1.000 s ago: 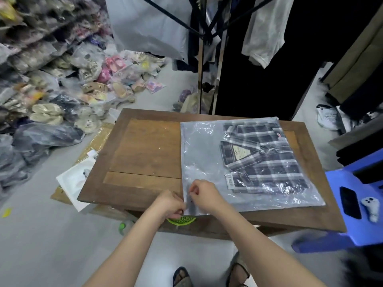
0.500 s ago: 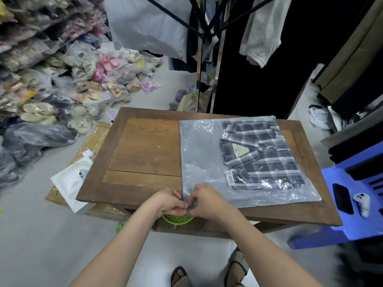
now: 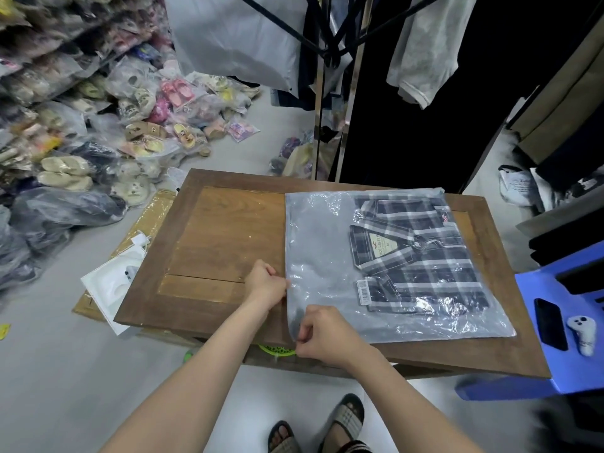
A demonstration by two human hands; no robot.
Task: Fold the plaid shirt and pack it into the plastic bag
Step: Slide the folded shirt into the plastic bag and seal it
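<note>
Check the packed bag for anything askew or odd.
The shirt sits folded inside the bag but bunched toward the right, so the left part lies empty. Left hand and right hand pinch that left edge. Nothing looks torn.

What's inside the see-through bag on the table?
The plastic bag holds a folded plaid shirt with a neck label and a barcode tag. It fills the bag's right part; the left looks empty. The shirt's underside and inner folds are hidden.
</note>
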